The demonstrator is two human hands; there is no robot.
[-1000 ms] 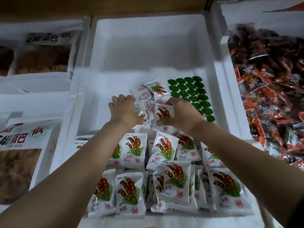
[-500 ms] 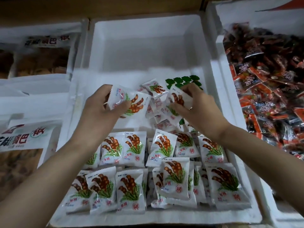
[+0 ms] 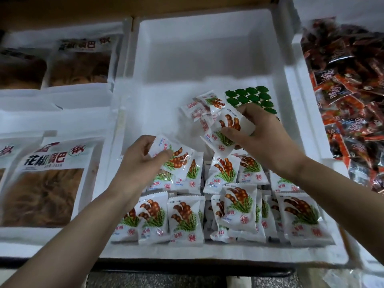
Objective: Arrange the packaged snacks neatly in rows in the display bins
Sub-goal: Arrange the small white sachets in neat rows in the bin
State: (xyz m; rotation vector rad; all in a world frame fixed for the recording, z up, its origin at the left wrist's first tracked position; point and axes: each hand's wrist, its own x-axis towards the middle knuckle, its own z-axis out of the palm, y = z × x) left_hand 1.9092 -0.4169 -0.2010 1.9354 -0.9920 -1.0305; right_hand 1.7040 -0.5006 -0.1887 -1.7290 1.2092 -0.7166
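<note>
Left hand point(image 3: 139, 161) lower over rows point(image 3: 182, 217), fingers pinching packet point(image 3: 176, 156); right hand point(image 3: 261, 138) fingers round second packet point(image 3: 228, 129).

The right hand point(image 3: 264, 136) covers the near end of the white sheet of green dots point(image 3: 252, 96). The left edge cuts off the large clear pouches of brown snack point(image 3: 47, 183), the right edge the heap of red and dark wrapped snacks point(image 3: 349, 96). We cannot read the small print on the white pod-printed snack packets point(image 3: 185, 219).
</note>
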